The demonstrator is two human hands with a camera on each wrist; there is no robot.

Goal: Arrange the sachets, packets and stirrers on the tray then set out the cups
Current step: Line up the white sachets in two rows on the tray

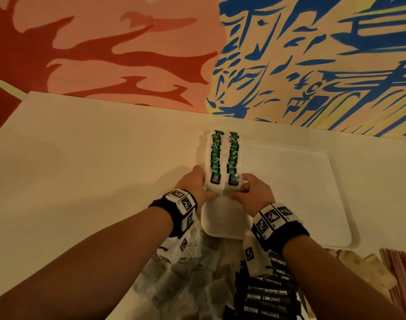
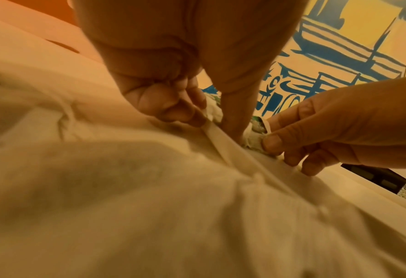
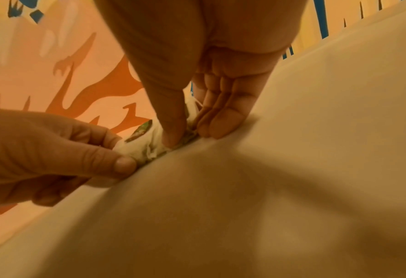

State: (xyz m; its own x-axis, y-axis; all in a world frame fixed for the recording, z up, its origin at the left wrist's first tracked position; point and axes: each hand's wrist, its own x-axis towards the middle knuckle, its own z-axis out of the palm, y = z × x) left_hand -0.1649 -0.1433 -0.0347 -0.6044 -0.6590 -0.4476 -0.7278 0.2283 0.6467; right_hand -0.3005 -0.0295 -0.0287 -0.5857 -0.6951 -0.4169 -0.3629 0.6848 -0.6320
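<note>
A white tray (image 1: pixel 313 181) lies on the white table (image 1: pixel 93 158). Two rows of green-tagged tea bags (image 1: pixel 224 155) stand along the tray's left side. My left hand (image 1: pixel 205 183) pinches the near end of the left row. My right hand (image 1: pixel 240 188) pinches the near end of the right row. In the right wrist view my thumb (image 3: pixel 173 133) and straight fingers (image 3: pixel 217 124) squeeze a tea bag (image 3: pixel 190 131) against the tray floor. In the left wrist view the left hand (image 2: pixel 209 120) grips a bag (image 2: pixel 215 111) at the tray rim. No cups are in view.
Near the front edge lie a pile of loose tea bags (image 1: pixel 192 285), several black Chocmet sachets (image 1: pixel 266 299), beige packets (image 1: pixel 363 266) and pink stirrers (image 1: pixel 400 273). A painted wall (image 1: pixel 289 54) rises right behind the table.
</note>
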